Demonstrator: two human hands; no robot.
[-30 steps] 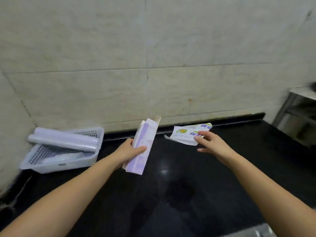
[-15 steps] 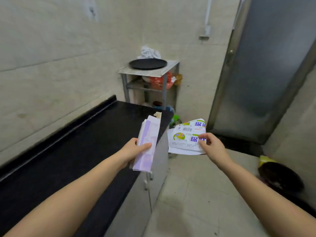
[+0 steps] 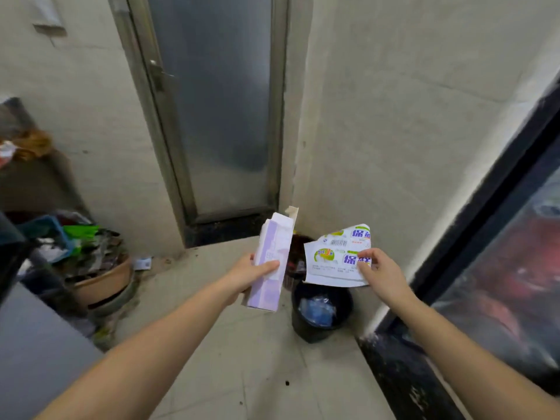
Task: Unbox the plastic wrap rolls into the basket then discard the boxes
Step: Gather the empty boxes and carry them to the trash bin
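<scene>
The left hand (image 3: 247, 272) is wrapped around a tall, thin, pale purple and white cardboard box (image 3: 271, 262). The fingers (image 3: 268, 266) lie across the front of the box and the thumb is hidden behind it. The box stands almost upright, tipped a little to the right, and its top flap (image 3: 291, 214) is open and sticks up.

The right hand (image 3: 381, 274) pinches a flattened white cardboard box with green and purple print (image 3: 336, 259). The thumb presses on the printed side, near its right edge, and the other fingers are tucked under it. This box is held flat and a bit slanted, with one corner pointing up. The two boxes are just beside each other but do not touch.

Under the flattened box, on the pale tiled floor (image 3: 242, 359), stands a round black trash bin (image 3: 321, 313). There is something blue and crinkly inside it. The bin sits close to the light wall (image 3: 394, 131). Both boxes are in the air, above and a little to the left of the bin.

Behind the hands is a frosted glass door with a grey metal frame (image 3: 218, 110). Far to the left, a brown round pot (image 3: 103, 283) sits on the floor with a messy pile of things on top. On the right is a dark black-edged ledge (image 3: 403, 377).
</scene>
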